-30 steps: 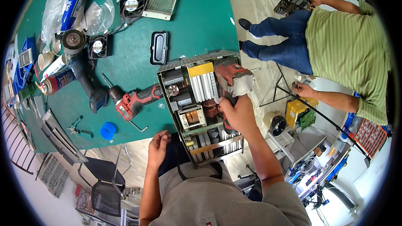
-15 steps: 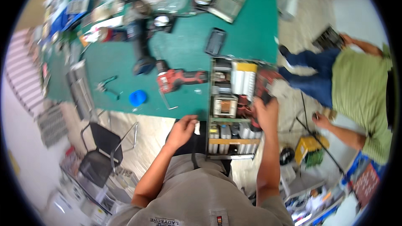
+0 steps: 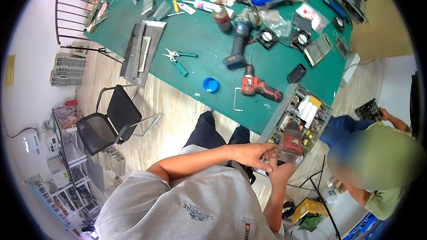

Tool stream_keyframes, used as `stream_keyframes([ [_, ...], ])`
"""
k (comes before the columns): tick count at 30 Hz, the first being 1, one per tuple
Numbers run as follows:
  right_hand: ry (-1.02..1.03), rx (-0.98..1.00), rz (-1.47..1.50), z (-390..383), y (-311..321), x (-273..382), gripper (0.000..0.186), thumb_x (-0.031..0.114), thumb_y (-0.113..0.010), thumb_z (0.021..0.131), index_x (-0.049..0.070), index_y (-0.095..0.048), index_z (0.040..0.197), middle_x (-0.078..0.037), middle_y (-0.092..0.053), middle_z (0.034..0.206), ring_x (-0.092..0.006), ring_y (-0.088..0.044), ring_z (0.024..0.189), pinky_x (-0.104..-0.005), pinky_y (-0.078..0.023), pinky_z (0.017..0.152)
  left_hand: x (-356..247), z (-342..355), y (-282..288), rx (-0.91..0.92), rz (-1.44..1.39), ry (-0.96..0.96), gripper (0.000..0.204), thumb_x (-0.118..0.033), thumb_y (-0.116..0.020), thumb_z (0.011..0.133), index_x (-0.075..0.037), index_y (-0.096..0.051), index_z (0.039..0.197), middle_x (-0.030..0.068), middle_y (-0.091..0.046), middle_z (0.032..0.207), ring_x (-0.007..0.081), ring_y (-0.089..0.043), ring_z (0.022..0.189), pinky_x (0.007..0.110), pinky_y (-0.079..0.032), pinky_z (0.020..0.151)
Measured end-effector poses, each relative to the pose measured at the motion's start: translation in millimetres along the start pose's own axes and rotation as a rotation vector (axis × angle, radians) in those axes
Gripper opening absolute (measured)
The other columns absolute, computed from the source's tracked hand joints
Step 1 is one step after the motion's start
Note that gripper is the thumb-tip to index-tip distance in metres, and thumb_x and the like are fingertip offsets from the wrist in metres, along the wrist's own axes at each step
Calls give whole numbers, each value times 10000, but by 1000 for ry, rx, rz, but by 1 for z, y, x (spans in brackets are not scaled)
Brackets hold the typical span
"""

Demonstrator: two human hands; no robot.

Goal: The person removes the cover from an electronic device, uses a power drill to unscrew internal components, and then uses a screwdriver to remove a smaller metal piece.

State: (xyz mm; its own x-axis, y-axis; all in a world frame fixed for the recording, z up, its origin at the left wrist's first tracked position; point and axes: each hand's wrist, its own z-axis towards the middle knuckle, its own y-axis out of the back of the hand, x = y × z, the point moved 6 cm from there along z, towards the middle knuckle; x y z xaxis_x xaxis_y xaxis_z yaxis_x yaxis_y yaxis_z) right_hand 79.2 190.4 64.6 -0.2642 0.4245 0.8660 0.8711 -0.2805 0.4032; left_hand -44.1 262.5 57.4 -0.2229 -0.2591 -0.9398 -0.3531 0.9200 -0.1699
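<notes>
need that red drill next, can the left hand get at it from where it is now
Probably yes: the left hand is at the small red part, and bare green table lies around the red drill, nothing blocking.

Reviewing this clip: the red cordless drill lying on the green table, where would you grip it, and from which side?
Grip the red cordless drill around its handle, probably the red body running toward the dark end, coming down from above. It lies flat on its side on the green table with bare tabletop around it, so fingers can likely wrap it. Avoid the thin bit end pointing up-table toward the blue drill.
</notes>
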Motion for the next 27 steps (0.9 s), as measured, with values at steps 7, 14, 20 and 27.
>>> stream_keyframes([
  [7, 96, 211, -130, 0, -143, 62, 662, 182, -765, 756, 40, -436, 1313, -196, -643, 1184, -342, -646, 1069, -411, -509, 870, 40, -127, 95, -105, 283, 32, 612, -463, -675, 878, 54, -584, 1192, 201, -640, 1126, 301, -641, 1027, 374, -502, 880],
  [14, 396, 266, -442, 88, -327, 130, 650, 219, -679, 750, 35, -431, 1323, -218, -607, 1222, -403, -613, 1077, -440, -508, 877, 94, -267, 210, -329, 361, 239, 596, -407, -591, 937, 7, -501, 1355, 217, -650, 1178, 313, -653, 1059, 390, -500, 917],
  [20, 475, 188, -714, 213, -443, 134, 700, 229, -721, 739, -4, -418, 1324, -222, -575, 1242, -385, -581, 1126, -453, -497, 922, 103, -338, 275, -615, 190, 266, 512, -353, -596, 942, -5, -552, 1314, 195, -675, 1128, 297, -665, 1020, 374, -505, 894],
  [27, 486, 90, -772, 273, -472, 106, 706, 178, -732, 764, -16, -401, 1357, -211, -528, 1248, -382, -512, 1152, -452, -433, 993, 100, -325, 410, -838, 462, 266, 335, -268, -595, 925, -18, -646, 1142, 214, -693, 1028, 366, -673, 950, 415, -528, 812],
])
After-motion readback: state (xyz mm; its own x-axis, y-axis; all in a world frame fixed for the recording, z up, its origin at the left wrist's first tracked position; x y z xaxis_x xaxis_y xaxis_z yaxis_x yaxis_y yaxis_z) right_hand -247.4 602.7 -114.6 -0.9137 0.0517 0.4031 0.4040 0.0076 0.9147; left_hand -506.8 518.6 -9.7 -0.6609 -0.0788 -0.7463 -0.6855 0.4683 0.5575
